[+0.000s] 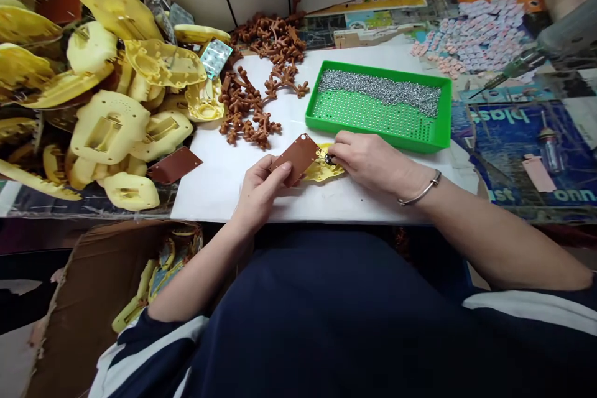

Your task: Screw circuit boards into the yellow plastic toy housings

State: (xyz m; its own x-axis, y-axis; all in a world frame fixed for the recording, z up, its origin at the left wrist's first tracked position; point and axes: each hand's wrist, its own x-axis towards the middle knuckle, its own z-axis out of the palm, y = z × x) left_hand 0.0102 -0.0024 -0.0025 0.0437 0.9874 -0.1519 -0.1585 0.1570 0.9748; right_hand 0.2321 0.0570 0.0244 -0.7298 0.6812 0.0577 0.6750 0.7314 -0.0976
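Note:
My left hand [263, 183] grips a brown circuit board [297, 160] by its left edge, thumb on top, tilted above the white work surface. Partly behind the board lies a yellow plastic shell [321, 169]. At the shell's upper right, the fingertips of my right hand [361, 155] are pinched on a small round black part [329, 159]. Thin wires seem to run between that part and the board. What the black part is exactly, I cannot make out. The right hand is just below the green tray [377, 132].
Silvery screws [380, 90] fill the back of the green tray. Brown branched plastic pieces [252, 106] lie behind my left hand. Yellow shells [109, 127] are heaped at left, beside another brown board [175, 165]. An electric screwdriver [527, 62] juts in at right, near small pale parts [485, 31].

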